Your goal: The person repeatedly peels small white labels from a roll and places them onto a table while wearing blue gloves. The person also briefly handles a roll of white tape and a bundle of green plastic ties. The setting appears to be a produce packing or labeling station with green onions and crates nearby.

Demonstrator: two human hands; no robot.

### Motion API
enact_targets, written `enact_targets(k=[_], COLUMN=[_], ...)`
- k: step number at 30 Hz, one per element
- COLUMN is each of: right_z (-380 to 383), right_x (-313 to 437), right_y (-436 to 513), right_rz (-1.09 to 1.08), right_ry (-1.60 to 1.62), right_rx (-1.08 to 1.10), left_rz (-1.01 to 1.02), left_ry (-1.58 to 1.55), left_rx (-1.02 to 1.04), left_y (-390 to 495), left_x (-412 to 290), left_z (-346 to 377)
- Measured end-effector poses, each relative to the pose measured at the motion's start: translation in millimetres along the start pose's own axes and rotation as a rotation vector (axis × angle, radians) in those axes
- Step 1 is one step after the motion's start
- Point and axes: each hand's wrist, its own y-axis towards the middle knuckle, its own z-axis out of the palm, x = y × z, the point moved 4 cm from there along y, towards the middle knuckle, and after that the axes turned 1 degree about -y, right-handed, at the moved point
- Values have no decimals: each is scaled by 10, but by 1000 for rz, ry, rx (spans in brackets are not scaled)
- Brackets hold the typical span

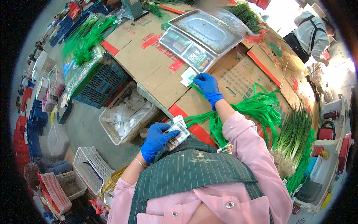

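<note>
Both hands wear blue gloves. My left hand (pixel 161 139) grips a stack of printed cards (pixel 181 136) close to the apron, with another small white card (pixel 179 120) just above it. My right hand (pixel 208 86) pinches the end of a green mesh net strip beside white tags (pixel 188 76) below the scale's display. Green mesh nets (pixel 260 107) spread over the cardboard to the right of and beneath my right forearm. A bundle of green onions (pixel 293 134) with pale roots lies at the right. The electronic scale (pixel 186 50) with its metal tray (pixel 207 30) stands ahead.
Flattened cardboard (pixel 151 64) with red tape covers the table. At the left, a white crate (pixel 128 123) holds white scraps, near a blue crate (pixel 98 84). More greens in nets (pixel 86 39) lie above. A person (pixel 309 36) is at the upper right. A white bin (pixel 328 168) stands at the right.
</note>
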Motion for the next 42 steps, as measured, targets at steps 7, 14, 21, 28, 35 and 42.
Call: enact_targets(k=[7,14,21,28,35,42], right_z=[-83,-177,-174,-152,-115,-293], right_x=[369,496,490,527,504,372], right_y=[-590,-897,-927,-949,-989,-823], right_rz=[-66,-47,-37,-10,33,100], right_ry=[131,119,122,116,126,-35], right_rx=[558,663,711,729,728,654], left_rz=[252,-11,-65,-9,-38,-14], left_ry=[58,190,175,275,241,-5], left_rx=[-64,127,164,138,148,182], left_y=[236,445,508,540,596,534], left_x=[-346,-549,-488,-469,-338,-150], left_z=[-174,-50,-44,-59,-40,-136])
